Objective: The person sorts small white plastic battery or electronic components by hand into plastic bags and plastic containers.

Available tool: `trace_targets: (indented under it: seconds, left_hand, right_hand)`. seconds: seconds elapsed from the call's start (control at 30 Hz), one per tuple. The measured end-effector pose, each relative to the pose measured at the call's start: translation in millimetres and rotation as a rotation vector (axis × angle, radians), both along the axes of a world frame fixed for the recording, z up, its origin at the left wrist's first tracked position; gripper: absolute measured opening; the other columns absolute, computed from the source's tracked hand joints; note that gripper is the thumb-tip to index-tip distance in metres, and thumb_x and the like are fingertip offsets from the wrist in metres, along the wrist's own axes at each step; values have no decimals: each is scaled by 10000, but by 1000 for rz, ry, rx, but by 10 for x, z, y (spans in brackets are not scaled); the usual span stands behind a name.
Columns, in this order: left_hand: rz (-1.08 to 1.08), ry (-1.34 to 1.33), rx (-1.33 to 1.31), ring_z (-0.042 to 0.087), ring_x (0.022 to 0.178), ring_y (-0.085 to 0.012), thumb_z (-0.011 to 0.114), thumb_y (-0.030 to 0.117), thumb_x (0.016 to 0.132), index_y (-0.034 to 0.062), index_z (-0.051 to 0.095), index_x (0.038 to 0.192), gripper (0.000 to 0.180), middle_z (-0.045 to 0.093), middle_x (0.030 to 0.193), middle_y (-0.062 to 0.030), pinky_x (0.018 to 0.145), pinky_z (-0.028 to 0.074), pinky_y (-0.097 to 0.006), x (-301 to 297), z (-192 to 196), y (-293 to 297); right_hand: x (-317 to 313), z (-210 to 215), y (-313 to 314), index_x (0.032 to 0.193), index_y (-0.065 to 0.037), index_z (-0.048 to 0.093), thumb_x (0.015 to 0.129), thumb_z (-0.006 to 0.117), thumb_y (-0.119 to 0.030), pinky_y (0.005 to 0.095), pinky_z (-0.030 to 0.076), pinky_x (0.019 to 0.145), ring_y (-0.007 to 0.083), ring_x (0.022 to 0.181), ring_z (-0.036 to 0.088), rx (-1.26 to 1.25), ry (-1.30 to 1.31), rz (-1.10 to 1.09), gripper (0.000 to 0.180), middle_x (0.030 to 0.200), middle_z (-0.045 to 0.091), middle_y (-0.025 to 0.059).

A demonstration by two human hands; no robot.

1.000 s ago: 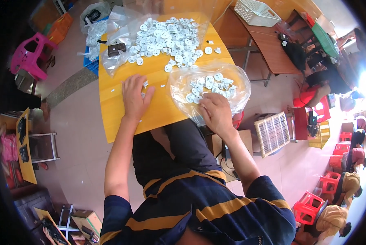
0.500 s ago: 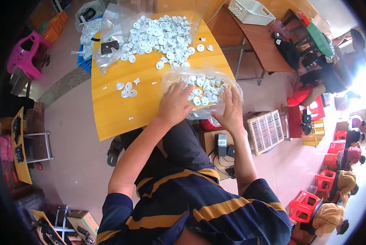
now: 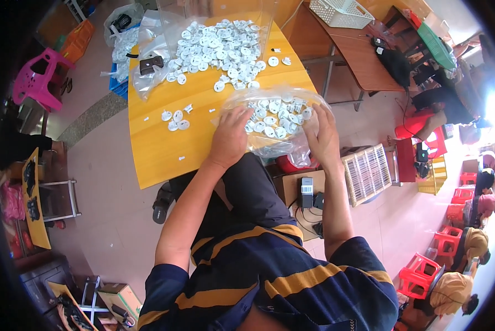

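A clear plastic bag [image 3: 278, 144] lies at the near right edge of the yellow table, with many small white round plastic parts [image 3: 275, 118] inside. My left hand [image 3: 231, 138] is closed on the bag's left side, its fingertips beside the parts. On the opposite side, my right hand [image 3: 323, 135] has its fingers and thumb around the bag's right edge. A small group of loose white discs [image 3: 176, 119] lies to the left of the bag. Farther back is a large heap of the same white parts [image 3: 217, 47].
The yellow table [image 3: 159, 157] also carries a dark brown pouch [image 3: 150, 65] and tiny white bits. A blue crate [image 3: 118, 85] stands at its left. Right of it are a brown table [image 3: 363, 69] with a white basket [image 3: 341, 13] and a wicker stand [image 3: 367, 175]. Several people sit farther right.
My left hand has drawn back leftward from over the parts to the bag's side. My right fingers have curled closer around its right edge. The whole view has shifted slightly.
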State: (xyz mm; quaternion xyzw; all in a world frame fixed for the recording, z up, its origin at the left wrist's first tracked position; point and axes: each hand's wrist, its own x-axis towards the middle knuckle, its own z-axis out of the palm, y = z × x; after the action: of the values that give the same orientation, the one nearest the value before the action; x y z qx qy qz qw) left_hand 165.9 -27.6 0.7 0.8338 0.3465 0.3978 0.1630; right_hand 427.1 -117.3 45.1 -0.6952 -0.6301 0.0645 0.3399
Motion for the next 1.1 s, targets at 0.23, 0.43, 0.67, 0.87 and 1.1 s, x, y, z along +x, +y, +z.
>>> trace_targets:
  seconds: [0.23, 0.43, 0.67, 0.87, 1.1]
  left_hand:
    - [18, 60, 36, 538, 1237, -425, 567, -31, 828, 33, 645, 1254, 438, 573, 1357, -200, 1075, 453, -472, -16, -43, -22]
    - [18, -4, -16, 545, 1234, -425, 572, -30, 825, 23, 643, 1211, 396, 586, 1335, -207, 1076, 453, -465, -11, -47, -21]
    - [32, -38, -31, 546, 1235, -416, 551, -36, 830, 24, 617, 1292, 470, 591, 1327, -207, 1083, 450, -463, -19, -55, -13]
    - [41, -38, -42, 548, 1229, -417, 529, -49, 839, 20, 599, 1307, 478, 589, 1323, -211, 1076, 453, -467, -23, -55, -3]
    - [33, -43, -32, 548, 1220, -421, 531, -55, 837, 14, 588, 1308, 480, 588, 1311, -210, 1067, 455, -471, -39, -34, -7]
  right_hand:
    - [-36, 73, 93, 1447, 5, 502, 897, 685, -94, 496, 368, 1185, 479, 1397, 445, 90, -65, -4, 588, 1481, 472, 316]
    - [-109, 73, 102, 1414, -8, 543, 901, 674, -75, 475, 371, 1185, 452, 1397, 457, 62, -66, 2, 534, 1479, 494, 287]
    - [-418, 140, 201, 1154, -39, 709, 903, 683, -62, 441, 530, 948, 405, 1067, 672, 69, -15, 135, 253, 1119, 723, 197]
    - [-546, 14, 388, 1027, -69, 768, 844, 706, -69, 453, 560, 828, 364, 943, 689, 62, -72, 165, 193, 968, 709, 163]
    - [-586, -23, 507, 987, -91, 797, 803, 744, -100, 453, 562, 786, 355, 885, 686, -26, -192, 196, 191, 871, 666, 149]
